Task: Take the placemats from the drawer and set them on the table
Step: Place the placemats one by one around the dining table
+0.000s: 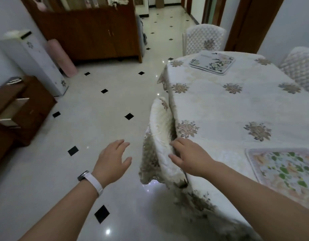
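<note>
A floral placemat (213,62) lies at the far end of the table (237,108), which wears a white cloth with flower motifs. Another placemat (286,169) with green leaves lies at the near right edge. My left hand (112,160) hangs open over the floor, fingers spread, holding nothing. My right hand (186,154) is over the table's left edge, fingers relaxed, by the back of a covered chair (160,141). At the far left a brown drawer unit (23,110) has two drawers pulled out.
Two more covered chairs (202,40) stand at the table's far end and right side. A white floor appliance (33,61) and a pink roll (61,58) stand by the left wall, a wooden cabinet (91,32) behind. Glossy tiled floor (98,105) stretches between drawers and table.
</note>
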The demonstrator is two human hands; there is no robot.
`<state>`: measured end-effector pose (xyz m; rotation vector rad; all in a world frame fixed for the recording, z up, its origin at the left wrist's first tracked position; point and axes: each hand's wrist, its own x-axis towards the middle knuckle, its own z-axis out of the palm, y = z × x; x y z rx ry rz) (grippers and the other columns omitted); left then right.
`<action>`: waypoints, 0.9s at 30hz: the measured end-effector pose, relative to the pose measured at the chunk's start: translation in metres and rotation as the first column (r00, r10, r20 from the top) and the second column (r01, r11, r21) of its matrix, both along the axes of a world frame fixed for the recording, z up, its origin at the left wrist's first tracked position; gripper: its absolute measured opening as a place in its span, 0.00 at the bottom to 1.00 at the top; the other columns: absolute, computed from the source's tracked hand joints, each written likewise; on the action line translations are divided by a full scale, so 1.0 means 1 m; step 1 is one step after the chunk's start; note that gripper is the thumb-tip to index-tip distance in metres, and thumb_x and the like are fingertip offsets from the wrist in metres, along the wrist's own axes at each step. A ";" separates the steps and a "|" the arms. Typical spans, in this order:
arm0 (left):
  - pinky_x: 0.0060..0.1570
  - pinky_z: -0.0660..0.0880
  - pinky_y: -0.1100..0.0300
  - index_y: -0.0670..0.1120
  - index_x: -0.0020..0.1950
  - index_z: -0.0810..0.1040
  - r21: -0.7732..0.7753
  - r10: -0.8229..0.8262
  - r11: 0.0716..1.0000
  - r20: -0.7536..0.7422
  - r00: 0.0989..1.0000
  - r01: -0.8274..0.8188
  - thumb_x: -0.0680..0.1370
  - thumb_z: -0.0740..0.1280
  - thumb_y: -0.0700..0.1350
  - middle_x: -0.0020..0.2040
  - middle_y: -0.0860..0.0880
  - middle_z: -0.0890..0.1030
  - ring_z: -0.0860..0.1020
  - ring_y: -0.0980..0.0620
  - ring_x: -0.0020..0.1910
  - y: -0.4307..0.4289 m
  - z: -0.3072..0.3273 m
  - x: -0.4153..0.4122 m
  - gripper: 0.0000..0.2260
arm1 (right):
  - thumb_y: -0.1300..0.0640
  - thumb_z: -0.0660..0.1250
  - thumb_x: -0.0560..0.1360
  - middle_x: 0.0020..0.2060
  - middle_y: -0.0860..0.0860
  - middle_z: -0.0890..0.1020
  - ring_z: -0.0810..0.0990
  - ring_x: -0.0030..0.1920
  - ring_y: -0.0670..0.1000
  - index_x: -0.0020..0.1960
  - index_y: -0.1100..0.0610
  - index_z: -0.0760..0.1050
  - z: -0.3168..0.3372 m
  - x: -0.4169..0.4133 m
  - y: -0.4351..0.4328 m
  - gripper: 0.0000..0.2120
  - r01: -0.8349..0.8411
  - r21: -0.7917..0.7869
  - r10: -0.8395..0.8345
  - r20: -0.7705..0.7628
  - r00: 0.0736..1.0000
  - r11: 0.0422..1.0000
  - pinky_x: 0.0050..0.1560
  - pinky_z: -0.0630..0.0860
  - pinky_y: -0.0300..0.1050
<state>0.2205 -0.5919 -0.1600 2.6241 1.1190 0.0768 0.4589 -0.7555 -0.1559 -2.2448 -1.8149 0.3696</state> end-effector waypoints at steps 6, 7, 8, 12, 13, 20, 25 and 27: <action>0.69 0.63 0.48 0.49 0.72 0.71 -0.005 0.025 1.000 0.051 0.998 -0.025 0.72 0.51 0.63 0.72 0.48 0.70 0.67 0.48 0.72 0.057 -0.010 -0.098 0.33 | 0.44 0.60 0.80 0.67 0.49 0.73 0.72 0.66 0.52 0.70 0.53 0.70 0.000 -0.082 0.085 0.22 -0.022 -0.010 0.022 0.057 0.998 1.000 0.64 0.68 0.46; 0.68 0.64 0.49 0.49 0.71 0.72 -0.003 0.036 0.999 0.051 0.998 -0.036 0.73 0.53 0.62 0.72 0.48 0.71 0.67 0.47 0.72 0.066 -0.009 -0.111 0.31 | 0.44 0.60 0.79 0.66 0.49 0.74 0.72 0.66 0.52 0.70 0.54 0.71 -0.001 -0.092 0.097 0.23 -0.032 -0.020 0.033 0.057 0.998 0.999 0.65 0.68 0.47; 0.68 0.64 0.49 0.48 0.71 0.72 -0.005 0.050 0.999 0.047 0.998 -0.050 0.75 0.57 0.60 0.72 0.48 0.71 0.67 0.47 0.72 0.075 -0.009 -0.123 0.28 | 0.44 0.59 0.79 0.66 0.50 0.74 0.73 0.65 0.53 0.70 0.54 0.71 -0.002 -0.101 0.108 0.23 -0.046 -0.037 0.048 0.062 0.997 0.998 0.65 0.68 0.47; 0.69 0.63 0.50 0.49 0.71 0.72 -0.010 0.095 0.995 0.057 0.994 -0.095 0.78 0.66 0.51 0.73 0.49 0.70 0.67 0.48 0.72 0.101 -0.011 -0.158 0.22 | 0.42 0.59 0.79 0.69 0.50 0.72 0.71 0.67 0.54 0.72 0.53 0.69 0.002 -0.130 0.145 0.25 -0.103 -0.074 0.110 0.101 0.989 0.992 0.65 0.68 0.48; 0.69 0.62 0.50 0.49 0.71 0.72 -0.015 0.102 0.995 0.052 0.993 -0.101 0.78 0.65 0.51 0.73 0.49 0.70 0.66 0.49 0.72 0.107 -0.013 -0.163 0.22 | 0.42 0.59 0.80 0.70 0.50 0.71 0.70 0.68 0.53 0.73 0.52 0.68 0.004 -0.135 0.152 0.25 -0.114 -0.081 0.123 0.113 0.986 0.990 0.66 0.67 0.48; 0.68 0.64 0.49 0.51 0.70 0.72 -0.026 0.122 0.992 0.045 0.992 -0.121 0.77 0.61 0.55 0.72 0.50 0.70 0.67 0.49 0.71 0.154 -0.024 -0.165 0.22 | 0.40 0.55 0.79 0.72 0.53 0.70 0.67 0.71 0.55 0.73 0.52 0.67 -0.002 -0.134 0.208 0.27 -0.175 -0.149 0.199 0.169 0.965 0.973 0.68 0.66 0.49; 0.67 0.64 0.50 0.50 0.69 0.74 -0.038 0.130 0.991 0.047 0.990 -0.128 0.75 0.55 0.59 0.71 0.50 0.72 0.68 0.48 0.71 0.204 -0.030 -0.141 0.26 | 0.36 0.46 0.74 0.69 0.55 0.73 0.70 0.69 0.57 0.69 0.53 0.71 -0.021 -0.120 0.270 0.34 -0.193 -0.177 0.221 0.152 0.963 0.965 0.66 0.70 0.54; 0.67 0.64 0.50 0.51 0.69 0.74 -0.033 0.132 0.991 0.031 0.991 -0.131 0.74 0.53 0.60 0.71 0.50 0.72 0.68 0.48 0.71 0.229 -0.033 -0.128 0.27 | 0.36 0.46 0.74 0.70 0.54 0.72 0.69 0.70 0.57 0.70 0.53 0.70 -0.025 -0.113 0.300 0.34 -0.201 -0.167 0.225 0.137 0.965 0.965 0.66 0.69 0.53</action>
